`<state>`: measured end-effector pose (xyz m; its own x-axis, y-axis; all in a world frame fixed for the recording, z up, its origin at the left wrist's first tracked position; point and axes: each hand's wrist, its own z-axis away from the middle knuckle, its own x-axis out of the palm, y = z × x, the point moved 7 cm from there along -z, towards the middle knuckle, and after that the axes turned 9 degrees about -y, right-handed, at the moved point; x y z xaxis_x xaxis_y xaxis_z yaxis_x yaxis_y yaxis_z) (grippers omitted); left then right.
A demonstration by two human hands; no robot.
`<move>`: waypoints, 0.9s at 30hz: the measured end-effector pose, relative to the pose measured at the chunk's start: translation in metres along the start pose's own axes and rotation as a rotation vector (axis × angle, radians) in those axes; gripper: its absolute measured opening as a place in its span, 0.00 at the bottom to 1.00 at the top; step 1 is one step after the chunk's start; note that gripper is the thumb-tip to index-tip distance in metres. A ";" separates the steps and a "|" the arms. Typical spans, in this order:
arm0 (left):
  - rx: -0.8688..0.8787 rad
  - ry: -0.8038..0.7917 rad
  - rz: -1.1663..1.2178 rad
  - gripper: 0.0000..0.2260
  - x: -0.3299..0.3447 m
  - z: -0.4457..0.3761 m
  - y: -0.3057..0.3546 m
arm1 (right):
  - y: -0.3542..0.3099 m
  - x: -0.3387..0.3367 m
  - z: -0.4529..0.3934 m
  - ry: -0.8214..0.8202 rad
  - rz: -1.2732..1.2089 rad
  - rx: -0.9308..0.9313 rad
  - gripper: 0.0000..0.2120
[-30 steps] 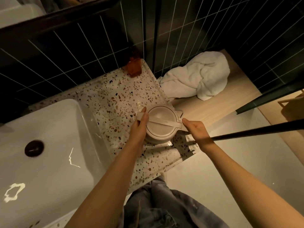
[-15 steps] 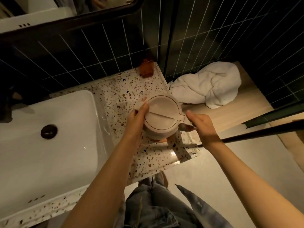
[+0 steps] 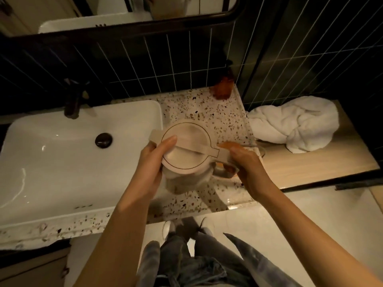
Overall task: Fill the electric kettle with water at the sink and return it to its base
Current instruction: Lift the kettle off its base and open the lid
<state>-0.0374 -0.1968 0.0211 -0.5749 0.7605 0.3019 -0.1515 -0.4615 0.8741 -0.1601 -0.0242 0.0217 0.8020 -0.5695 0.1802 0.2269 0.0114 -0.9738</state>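
Kettle [image 3: 186, 150] being held over the counter [image 3: 207, 112], just right of the sink [image 3: 62, 158].

Head view: the left hand [image 3: 152, 162] is cupping the body, fingers lying across the shut lid, likely steadying it; the right hand [image 3: 246, 162] is wrapping closed around the handle, carrying the weight. I am counting one kettle, one sink, one tap [image 3: 72, 100], one towel [image 3: 294, 125], one amber bottle [image 3: 223, 88]; no base is showing.

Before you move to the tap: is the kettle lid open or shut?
Shut. The lid lies flat across the top of the kettle, hiding the inside. The left hand and right hand grip its sides.
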 end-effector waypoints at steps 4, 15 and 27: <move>-0.022 0.024 0.013 0.23 -0.040 0.019 0.000 | 0.014 0.043 0.007 -0.068 -0.014 0.044 0.18; -0.135 -0.026 -0.028 0.27 -0.106 0.041 -0.003 | 0.046 0.115 0.027 0.071 -0.014 0.019 0.14; -0.134 -0.021 -0.092 0.09 -0.116 0.037 -0.004 | 0.053 0.118 0.037 0.234 -0.013 0.006 0.19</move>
<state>0.0595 -0.2659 -0.0030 -0.5373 0.8109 0.2319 -0.3093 -0.4453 0.8403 -0.0325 -0.0602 -0.0036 0.6494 -0.7446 0.1547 0.2399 0.0076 -0.9708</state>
